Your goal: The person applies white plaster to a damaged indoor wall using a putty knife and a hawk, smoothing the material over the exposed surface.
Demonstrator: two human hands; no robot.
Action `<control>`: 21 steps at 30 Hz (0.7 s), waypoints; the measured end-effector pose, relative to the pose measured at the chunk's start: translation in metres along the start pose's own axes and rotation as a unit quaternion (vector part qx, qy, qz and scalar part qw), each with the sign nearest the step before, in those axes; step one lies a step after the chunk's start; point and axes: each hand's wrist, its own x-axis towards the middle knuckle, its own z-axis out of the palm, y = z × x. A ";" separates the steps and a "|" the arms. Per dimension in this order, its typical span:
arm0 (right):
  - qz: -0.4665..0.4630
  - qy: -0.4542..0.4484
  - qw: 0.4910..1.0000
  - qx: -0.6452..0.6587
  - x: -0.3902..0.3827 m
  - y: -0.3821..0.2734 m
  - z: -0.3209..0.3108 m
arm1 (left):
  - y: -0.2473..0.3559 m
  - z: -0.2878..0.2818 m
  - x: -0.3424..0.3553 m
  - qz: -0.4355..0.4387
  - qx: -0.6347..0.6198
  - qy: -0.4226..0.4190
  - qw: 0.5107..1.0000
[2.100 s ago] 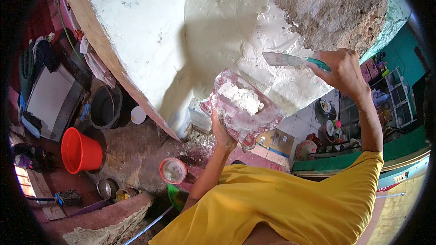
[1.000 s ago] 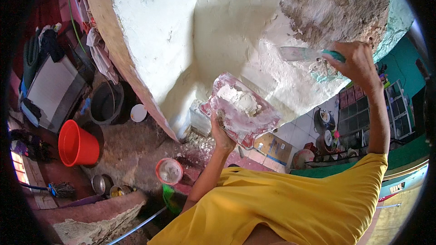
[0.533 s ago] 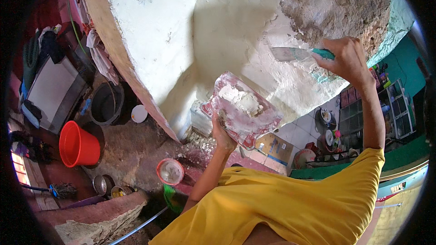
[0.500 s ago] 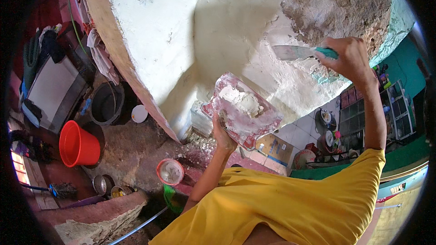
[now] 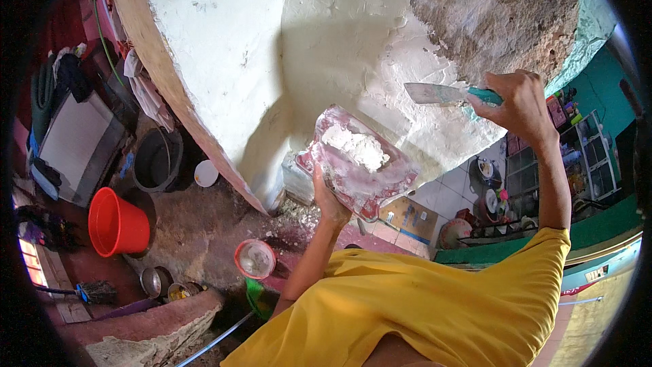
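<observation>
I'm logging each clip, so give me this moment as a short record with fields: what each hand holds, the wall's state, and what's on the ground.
left hand: holds a red tray from below, a heap of white plaster on it
right hand: raised, grips a putty knife by its teal handle, blade at the wall
wall: white plaster on the left, bare brown patch upper right
ground: red bucket, black bucket, small red tub

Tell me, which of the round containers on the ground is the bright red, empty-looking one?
It is the red bucket at the far left, plain inside. The dark tub beyond it is black, and the small pail nearer the person has only a red rim with whitish contents.
</observation>
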 end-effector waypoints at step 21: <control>0.005 -0.002 0.999 -0.031 -0.003 0.006 -0.003 | -0.002 0.000 0.003 0.009 0.027 -0.018 0.999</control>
